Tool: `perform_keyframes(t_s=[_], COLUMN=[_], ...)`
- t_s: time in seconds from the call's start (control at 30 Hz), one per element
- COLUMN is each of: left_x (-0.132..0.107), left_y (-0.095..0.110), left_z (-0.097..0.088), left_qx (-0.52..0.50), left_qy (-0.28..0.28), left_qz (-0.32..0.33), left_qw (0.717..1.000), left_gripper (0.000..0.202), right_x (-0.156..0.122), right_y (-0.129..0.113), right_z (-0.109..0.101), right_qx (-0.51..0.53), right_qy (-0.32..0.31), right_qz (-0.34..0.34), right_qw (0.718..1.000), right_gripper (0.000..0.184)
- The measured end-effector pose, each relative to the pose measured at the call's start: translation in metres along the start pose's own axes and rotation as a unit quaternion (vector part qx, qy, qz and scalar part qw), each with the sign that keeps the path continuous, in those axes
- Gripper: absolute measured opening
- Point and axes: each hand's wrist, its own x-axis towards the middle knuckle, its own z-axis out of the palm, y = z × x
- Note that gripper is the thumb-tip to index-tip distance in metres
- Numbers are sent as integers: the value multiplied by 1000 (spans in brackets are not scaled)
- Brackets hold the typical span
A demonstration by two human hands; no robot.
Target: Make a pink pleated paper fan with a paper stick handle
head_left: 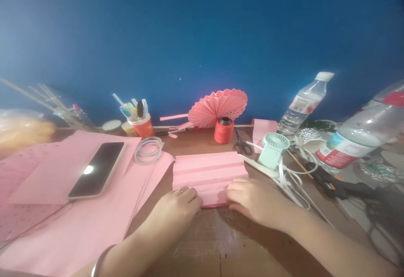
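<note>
Pressing down now, both hands on the near edge of the pleated pink paper (210, 176), which lies flat on the brown table (221, 243) dead centre, just ahead of the person. The left hand (176, 207) is curled at the sheet's 7 o'clock corner, fingertips bearing on the fold; the right hand (252, 201) mirrors it at 5 o'clock, fingers bent and flat on the paper. Nothing is pinched or lifted, it is all downward pressure.

By the look of it this is the creasing step of an accordion fold: several ridges already run across the sheet and the nearest one is under the fingers. A further pleat would call for an even edge, parallel to the ridges above it, and a firm, level press across the whole width so the sheet does not skew.

On to the containers. At 10 o'clock an orange paper cup (143, 127) stands upright, packed with pens and markers (135, 109). At 1 o'clock a clear bottle (303, 102) with a white cap; how much it holds cannot be told. At 3 o'clock a bigger bottle (356, 138) with a red label seems to carry some water. A red thread spool (224, 130) sits at 12 o'clock, below a finished paper fan (217, 106)
</note>
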Motion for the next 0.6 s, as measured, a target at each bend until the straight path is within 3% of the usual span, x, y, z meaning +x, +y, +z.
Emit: perform_keyframes(t_s=[0.2,0.4,0.6], left_x=[5,5,4], left_y=[2,-5,-9], left_z=[5,6,9], left_qx=[-63,-56,-58], left_qy=[30,44,83], left_qz=[-24,14,46], left_qw=[997,997,994], left_gripper=[18,18,13], right_x=[3,5,6], right_y=[-2,1,4], right_z=[13,16,16], right_qx=[31,-33,1], right_qy=[59,69,93], right_qz=[11,-17,1], right_qw=[998,997,996], right_gripper=[17,13,12])
